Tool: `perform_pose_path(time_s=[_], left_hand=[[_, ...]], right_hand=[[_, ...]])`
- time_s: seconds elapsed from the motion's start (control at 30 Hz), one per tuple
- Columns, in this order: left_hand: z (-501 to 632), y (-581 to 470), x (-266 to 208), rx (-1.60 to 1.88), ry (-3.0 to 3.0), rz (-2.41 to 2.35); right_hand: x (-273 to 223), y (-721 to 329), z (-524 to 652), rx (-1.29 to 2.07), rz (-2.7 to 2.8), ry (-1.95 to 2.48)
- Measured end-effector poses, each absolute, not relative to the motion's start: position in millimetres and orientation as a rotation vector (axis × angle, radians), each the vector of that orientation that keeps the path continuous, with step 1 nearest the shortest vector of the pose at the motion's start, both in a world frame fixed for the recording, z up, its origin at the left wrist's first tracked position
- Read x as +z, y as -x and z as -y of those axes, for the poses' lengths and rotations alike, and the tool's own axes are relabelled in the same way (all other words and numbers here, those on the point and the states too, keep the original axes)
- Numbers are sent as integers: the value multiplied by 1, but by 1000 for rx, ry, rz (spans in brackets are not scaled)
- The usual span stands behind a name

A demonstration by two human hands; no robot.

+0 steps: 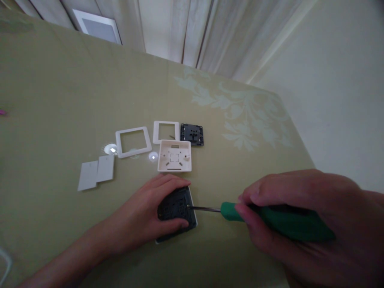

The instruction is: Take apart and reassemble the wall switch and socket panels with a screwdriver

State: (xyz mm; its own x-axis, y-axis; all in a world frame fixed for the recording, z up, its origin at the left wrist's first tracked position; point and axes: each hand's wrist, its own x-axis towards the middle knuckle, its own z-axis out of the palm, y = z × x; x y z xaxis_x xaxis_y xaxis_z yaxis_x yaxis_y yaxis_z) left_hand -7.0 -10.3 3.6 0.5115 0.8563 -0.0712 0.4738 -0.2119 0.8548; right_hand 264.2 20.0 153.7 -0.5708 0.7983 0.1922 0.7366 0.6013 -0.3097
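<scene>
My left hand (150, 212) grips a dark wall-switch module (177, 208) with a white edge, thumb on the near side and fingers over the far side. The back of the module, with small brass-coloured screws, faces up. In my right hand (312, 216) is a screwdriver (234, 212) with a green handle, fingers wrapped round it. Its metal shaft points left, and the tip meets the module by a screw near its right edge. Just beyond my left hand lies a white mounting box (174, 165), open side up.
Behind the box are a white frame (155, 133) and a second dark module (192, 136). Another white frame (119, 144) and two white plates (88, 176) lie to the left. The tablecloth (75, 88) reaches a curtain (168, 28) at the back and a wall (339, 88) at the right.
</scene>
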Motion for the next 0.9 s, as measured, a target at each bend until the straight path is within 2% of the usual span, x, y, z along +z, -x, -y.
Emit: perform_pose_path(time_s=[0.63,0.9], left_hand=[[9,6,8,557,-1936,-1053],[8,10,11,601,-2096,-918]], right_hand=[[153,-261,-20,219,2536,1259],[156,-265,-18,320,2524,1306]])
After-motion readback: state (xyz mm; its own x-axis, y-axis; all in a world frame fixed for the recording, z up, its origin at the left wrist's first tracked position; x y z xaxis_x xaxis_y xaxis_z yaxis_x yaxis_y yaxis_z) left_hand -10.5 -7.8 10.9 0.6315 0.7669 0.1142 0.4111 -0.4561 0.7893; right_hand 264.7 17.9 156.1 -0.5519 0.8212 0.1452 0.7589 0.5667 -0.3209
